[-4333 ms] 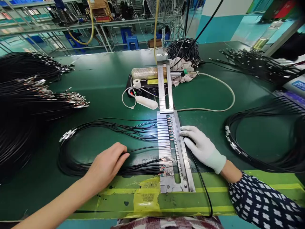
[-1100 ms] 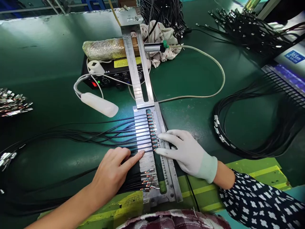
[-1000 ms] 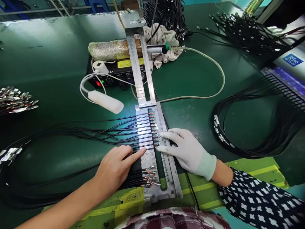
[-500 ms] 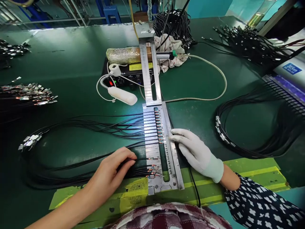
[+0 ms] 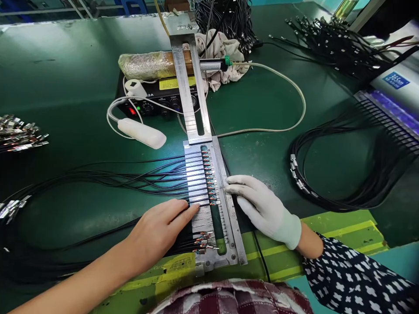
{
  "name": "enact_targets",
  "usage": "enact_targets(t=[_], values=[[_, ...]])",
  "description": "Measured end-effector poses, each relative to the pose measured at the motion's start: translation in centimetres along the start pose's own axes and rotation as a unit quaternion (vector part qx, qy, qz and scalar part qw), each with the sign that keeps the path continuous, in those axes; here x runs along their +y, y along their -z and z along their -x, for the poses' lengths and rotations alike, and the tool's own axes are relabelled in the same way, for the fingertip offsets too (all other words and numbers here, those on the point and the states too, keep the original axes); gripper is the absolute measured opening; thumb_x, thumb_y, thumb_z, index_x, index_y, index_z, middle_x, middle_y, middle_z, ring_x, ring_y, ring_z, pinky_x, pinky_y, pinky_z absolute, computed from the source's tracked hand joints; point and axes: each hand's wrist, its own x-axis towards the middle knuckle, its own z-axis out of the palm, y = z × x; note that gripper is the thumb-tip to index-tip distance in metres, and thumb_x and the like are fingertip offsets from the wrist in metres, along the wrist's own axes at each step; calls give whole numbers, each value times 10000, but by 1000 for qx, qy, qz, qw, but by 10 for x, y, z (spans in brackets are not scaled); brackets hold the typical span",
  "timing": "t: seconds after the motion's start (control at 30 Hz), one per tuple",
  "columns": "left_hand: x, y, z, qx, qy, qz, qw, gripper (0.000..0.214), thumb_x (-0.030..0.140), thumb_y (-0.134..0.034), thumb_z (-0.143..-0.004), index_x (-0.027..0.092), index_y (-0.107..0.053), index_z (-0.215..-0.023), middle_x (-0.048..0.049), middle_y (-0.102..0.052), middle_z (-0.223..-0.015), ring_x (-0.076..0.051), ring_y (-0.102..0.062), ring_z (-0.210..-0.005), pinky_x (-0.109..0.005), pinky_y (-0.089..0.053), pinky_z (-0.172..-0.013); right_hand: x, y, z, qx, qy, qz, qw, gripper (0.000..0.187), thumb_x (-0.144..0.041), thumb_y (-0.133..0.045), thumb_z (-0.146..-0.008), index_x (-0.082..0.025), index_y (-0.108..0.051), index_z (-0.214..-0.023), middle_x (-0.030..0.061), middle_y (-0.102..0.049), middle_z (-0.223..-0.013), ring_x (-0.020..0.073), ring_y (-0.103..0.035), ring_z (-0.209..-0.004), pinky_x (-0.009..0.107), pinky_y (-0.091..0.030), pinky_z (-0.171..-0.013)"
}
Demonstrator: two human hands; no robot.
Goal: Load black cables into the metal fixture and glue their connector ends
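My bare left hand (image 5: 160, 224) is over the left side of a slotted metal fixture (image 5: 202, 218), thumb and forefinger closed on a black cable (image 5: 203, 205) that lies across the slots. Above that cable, several black cables (image 5: 166, 186) run side by side into the fixture, their small metal tips in a row along its long opening. Below my left hand, a bunch of loose cable ends (image 5: 203, 240) rests on the fixture's lower part. In a white glove, my right hand (image 5: 262, 207) lies with fingers stretched out against the fixture's right edge, holding nothing.
Behind the fixture stand a black control box (image 5: 153, 102) and a white plug-like piece (image 5: 142, 133) on a cord. A coiled cable bundle (image 5: 296, 174) lies right, near a 365nm lamp unit (image 5: 396, 80). More cable ends (image 5: 22, 133) are piled left. Green tape (image 5: 347, 231) covers the front edge.
My left hand has moved up along the fixture, bringing the cable it holds close to the row of seated ones. My right hand stays at the fixture's edge. The view has shifted slightly.
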Motion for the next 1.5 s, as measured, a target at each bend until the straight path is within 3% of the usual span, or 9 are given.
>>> enact_targets(t=[0.2,0.33,0.5,0.7,0.9,1.0,1.1,1.2,1.5], values=[[-3,-9,5,2,-4,31,999,413,128,-336,-1001,173,-477,-1387,-73,-698,-980,-166,-639,-842,-271,-519,-790,-2,0,2,-23,74,83,994,432,-63,-447,-880,-187,-597,-1266,164,-494,-1443,303,-463,-1316,528,-460,-1028],[-3,-18,13,19,23,56,998,445,117,-346,-992,227,-494,-1397,-66,-680,-1008,-168,-626,-884,-283,-489,-809,-4,-1,0,-54,109,130,984,480,-69,-477,-810,-196,-616,-1251,160,-505,-1443,318,-451,-1302,528,-469,-984],[5,-24,26,2,97,18,995,504,86,-376,-960,289,-525,-1397,-30,-607,-876,-166,-532,-766,-301,-388,-668,-3,-3,-1,-69,121,151,979,512,-60,-507,-793,-221,-621,-1265,145,-518,-1436,321,-441,-1305,522,-461,-984],[10,-10,26,-30,115,89,989,427,120,-388,-992,245,-471,-1392,-7,-625,-890,-150,-509,-738,-277,-374,-645,-3,-3,1,-66,129,151,978,483,-62,-485,-839,-219,-616,-1277,148,-523,-1429,330,-452,-1307,534,-467,-990],[29,10,41,-91,232,216,944,109,234,-486,-988,241,-591,-1017,-6,-624,-937,-143,-586,-849,-252,-467,-735,-7,-3,9,-40,94,121,987,534,-52,-414,-887,-195,-469,-1398,152,-537,-1430,288,-497,-1312,500,-485,-1027],[34,12,40,-67,253,234,936,110,204,-478,-982,226,-555,-907,5,-610,-854,-127,-582,-781,-233,-478,-689,-8,-3,9,-27,83,114,990,499,-66,-403,-923,-205,-455,-1400,157,-545,-1424,289,-529,-1295,498,-505,-1010],[33,11,32,0,235,205,950,96,148,-485,-970,226,-541,-982,8,-621,-867,-113,-599,-788,-216,-496,-706,-7,-3,9,-16,72,102,992,452,-87,-394,-964,-212,-459,-1394,156,-558,-1409,280,-548,-1286,485,-514,-1009],[27,4,22,45,163,133,977,239,102,-471,-963,220,-545,-1158,-20,-654,-941,-121,-626,-844,-228,-519,-760,-6,-3,7,-17,61,91,994,440,-103,-385,-986,-217,-454,-1406,151,-563,-1404,275,-546,-1294,484,-509,-1022],[6,-13,13,21,55,90,994,304,90,-418,-967,193,-579,-1203,-65,-675,-985,-154,-608,-880,-274,-507,-808,-6,-2,6,-26,31,63,997,381,-127,-391,-998,-190,-493,-1359,144,-566,-1399,269,-543,-1283,482,-496,-1036]])
